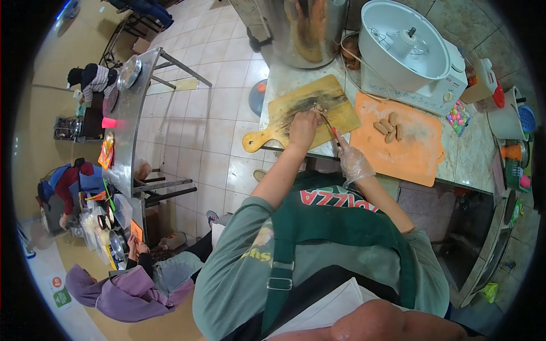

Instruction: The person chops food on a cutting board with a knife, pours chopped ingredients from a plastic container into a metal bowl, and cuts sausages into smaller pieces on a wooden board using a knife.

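Observation:
A yellow wooden cutting board [276,108] with a round handle and dark marks on its surface lies on the counter. My bare left hand [304,128] rests on it, fingers closed over something small that they mostly hide. Chopped brownish bits [318,108] show at the fingertips. In a clear plastic glove, my right hand [356,163] grips a knife [326,121] by its red handle, the blade reaching to the bits beside my left fingers. To the right, several brown finger-shaped pieces [389,126] sit on an orange cutting board [398,156].
Behind the boards stand a white stand mixer [406,54] and a large metal pot [304,34]. A packet of colourful balls [458,117] lies right of the orange board. At left, people work around a metal table [136,108]; one person in a purple headscarf [125,290] is nearest.

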{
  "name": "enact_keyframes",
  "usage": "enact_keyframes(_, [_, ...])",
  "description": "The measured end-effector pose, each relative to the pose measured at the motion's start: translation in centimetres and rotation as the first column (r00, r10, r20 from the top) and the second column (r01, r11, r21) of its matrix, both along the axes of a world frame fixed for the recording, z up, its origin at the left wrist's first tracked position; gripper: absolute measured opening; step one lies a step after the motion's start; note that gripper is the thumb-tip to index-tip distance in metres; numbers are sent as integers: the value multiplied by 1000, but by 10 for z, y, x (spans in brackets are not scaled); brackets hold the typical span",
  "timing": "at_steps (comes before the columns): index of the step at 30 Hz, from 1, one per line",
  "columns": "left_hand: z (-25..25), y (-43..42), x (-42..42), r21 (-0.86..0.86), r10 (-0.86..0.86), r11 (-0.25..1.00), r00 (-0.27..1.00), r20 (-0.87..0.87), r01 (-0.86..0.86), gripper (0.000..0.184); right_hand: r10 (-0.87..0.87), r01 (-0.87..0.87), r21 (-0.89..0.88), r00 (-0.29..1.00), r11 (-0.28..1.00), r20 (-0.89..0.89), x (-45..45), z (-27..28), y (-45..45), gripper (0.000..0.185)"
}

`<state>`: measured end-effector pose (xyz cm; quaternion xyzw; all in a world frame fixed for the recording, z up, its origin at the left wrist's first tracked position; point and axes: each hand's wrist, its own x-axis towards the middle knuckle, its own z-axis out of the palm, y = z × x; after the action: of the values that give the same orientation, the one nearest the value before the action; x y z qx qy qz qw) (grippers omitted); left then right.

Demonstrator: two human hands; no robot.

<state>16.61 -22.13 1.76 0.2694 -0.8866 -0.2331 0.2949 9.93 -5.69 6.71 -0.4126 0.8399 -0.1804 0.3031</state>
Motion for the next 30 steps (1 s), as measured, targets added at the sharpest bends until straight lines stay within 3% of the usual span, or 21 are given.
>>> enact_keyframes(3, [-1, 3, 2, -72, -21, 997, 999, 46, 24, 7, 16, -24, -134, 998, 991, -54, -3, -3, -14, 49])
enact_keyframes(7, [2, 3, 3, -125, -31, 991, 998, 58, 38, 9, 47, -52, -74, 997, 996, -62, -3, -7, -33, 48])
enact_keyframes(9, [1, 3, 5, -129, -28, 991, 999, 36, 32, 10, 33, -46, -158, 996, 986, -81, 0, -13, -31, 48])
enact_keyframes(10, [-2, 2, 4, -109, -29, 994, 999, 15, 31, 10, 32, -45, -157, 996, 987, -83, -1, -14, -26, 48])
enact_keyframes(12, [-1, 1, 3, -88, -32, 996, 999, -6, 31, 11, 37, -36, 39, 999, 999, -6, 3, 3, -15, 51])
enact_keyframes(18, [-2, -2, 6, -66, -43, 997, 999, -24, 42, 5, 21, -21, -33, 1000, 999, 6, 2, -12, 8, 51])
enact_keyframes(22, [-4, -2, 7, -26, -36, 999, 999, 26, 36, 4, 36, -35, 22, 999, 999, -21, -2, 2, -11, 50])
enact_keyframes(24, [-3, -3, 7, -11, -34, 999, 999, 34, 34, 4, 75, -84, -132, 995, 988, -66, -4, -12, -22, 48])
enact_keyframes(30, [0, -2, 8, -75, -30, 997, 999, 14, 31, 7, 60, -66, -65, 994, 996, -91, 0, -14, -19, 49])
